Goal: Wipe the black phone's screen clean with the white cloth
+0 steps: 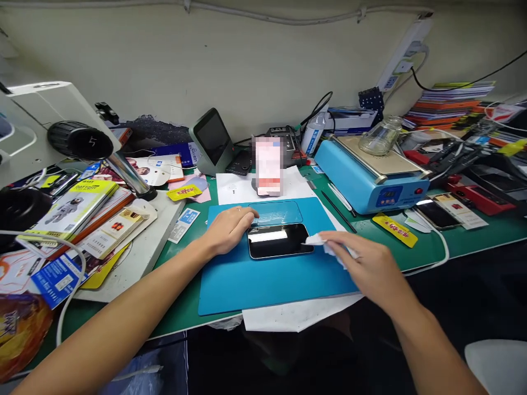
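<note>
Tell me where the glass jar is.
In the head view, the glass jar lies tilted on top of the blue machine, right of the upright lit phone.

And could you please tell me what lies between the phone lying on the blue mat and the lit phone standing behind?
A clear sheet lies there on the mat, as the head view shows.

Wall: plain, pale grey-beige wall (230, 66) facing you, with a rough dark patch (158, 129) low on the left
Wiring: white cable (272, 21) clipped along the wall above, white power strip (405, 52) slanting at your far right
Surface: green surface (469, 241) spanning left to right before you
Below: deep shadow near you, a pale rounded shape (496, 365) at near right, cut off
</note>
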A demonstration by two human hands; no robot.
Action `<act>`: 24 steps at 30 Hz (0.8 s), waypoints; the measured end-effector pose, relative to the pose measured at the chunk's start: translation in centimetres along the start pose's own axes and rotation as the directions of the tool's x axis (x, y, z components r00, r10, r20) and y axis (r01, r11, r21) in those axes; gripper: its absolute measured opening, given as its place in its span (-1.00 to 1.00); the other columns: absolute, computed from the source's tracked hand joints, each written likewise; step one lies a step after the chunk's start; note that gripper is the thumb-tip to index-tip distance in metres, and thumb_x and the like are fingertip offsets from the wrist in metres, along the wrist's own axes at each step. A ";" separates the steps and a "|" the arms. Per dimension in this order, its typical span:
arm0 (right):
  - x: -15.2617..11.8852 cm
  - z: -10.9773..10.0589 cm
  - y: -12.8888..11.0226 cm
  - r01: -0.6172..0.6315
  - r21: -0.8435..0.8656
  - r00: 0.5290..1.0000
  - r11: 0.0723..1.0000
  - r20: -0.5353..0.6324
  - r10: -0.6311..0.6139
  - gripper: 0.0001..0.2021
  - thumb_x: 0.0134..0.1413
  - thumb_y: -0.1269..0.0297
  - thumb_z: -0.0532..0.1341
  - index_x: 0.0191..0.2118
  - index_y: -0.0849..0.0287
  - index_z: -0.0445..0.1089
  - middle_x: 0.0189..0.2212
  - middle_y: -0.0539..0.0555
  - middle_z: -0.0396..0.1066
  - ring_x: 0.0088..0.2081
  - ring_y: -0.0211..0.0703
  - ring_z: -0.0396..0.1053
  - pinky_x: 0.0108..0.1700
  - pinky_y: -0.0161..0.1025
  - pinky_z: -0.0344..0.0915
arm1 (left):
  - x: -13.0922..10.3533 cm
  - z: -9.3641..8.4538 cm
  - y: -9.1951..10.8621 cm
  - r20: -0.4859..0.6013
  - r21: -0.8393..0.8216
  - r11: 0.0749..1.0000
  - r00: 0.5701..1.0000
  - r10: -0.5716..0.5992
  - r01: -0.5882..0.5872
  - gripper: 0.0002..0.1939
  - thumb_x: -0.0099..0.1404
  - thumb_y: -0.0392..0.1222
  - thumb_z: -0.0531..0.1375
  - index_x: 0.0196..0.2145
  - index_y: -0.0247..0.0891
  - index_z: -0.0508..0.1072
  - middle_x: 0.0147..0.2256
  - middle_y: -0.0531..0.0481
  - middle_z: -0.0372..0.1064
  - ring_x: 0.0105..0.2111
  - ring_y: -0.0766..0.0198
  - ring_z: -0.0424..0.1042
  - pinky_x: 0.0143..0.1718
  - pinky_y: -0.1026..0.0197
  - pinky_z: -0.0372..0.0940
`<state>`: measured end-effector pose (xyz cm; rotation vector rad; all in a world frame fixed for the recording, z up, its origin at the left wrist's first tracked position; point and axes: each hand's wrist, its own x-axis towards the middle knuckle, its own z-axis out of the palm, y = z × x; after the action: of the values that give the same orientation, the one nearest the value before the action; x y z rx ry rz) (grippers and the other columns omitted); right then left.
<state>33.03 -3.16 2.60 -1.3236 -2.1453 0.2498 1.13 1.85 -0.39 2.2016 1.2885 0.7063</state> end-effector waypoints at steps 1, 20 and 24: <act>0.5 -0.7 0.3 -0.028 -0.033 0.998 0.999 -0.054 0.026 -0.72 0.32 0.16 0.15 -0.06 0.05 0.59 -0.12 0.07 0.63 -0.11 0.09 0.60 -0.03 0.02 0.54 | 0.0 -0.1 0.0 0.002 0.006 1.000 1.000 -0.004 0.004 -0.44 0.53 0.05 -0.27 -0.05 -0.19 0.47 -0.22 -0.08 0.51 -0.15 0.04 0.44 -0.08 0.00 0.26; 7.2 5.8 -4.3 0.154 -0.006 0.945 0.988 0.293 -0.145 -0.56 0.36 0.03 0.08 0.18 0.10 0.43 0.19 0.15 0.45 0.25 0.14 0.33 0.27 0.16 0.29 | 0.1 -0.3 0.0 -0.193 0.031 0.998 0.980 -0.041 0.048 -0.55 0.52 -0.09 -0.22 -0.13 -0.19 0.45 -0.30 -0.03 0.48 -0.21 0.11 0.44 -0.12 0.06 0.30; 10.8 4.5 -0.1 -0.034 -0.133 0.940 0.990 0.333 0.078 -0.46 0.33 0.06 0.02 0.29 0.19 0.32 0.28 0.25 0.33 0.26 0.27 0.30 0.25 0.27 0.25 | 0.4 -0.4 0.4 -0.308 0.049 0.989 0.944 -0.119 0.141 -0.70 0.47 -0.16 -0.08 -0.18 -0.19 0.44 -0.17 -0.07 0.49 -0.12 0.09 0.41 -0.06 0.05 0.32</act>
<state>26.86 6.71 3.26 -1.5053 -2.4433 0.3954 1.31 2.13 0.21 2.0950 1.6164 0.9906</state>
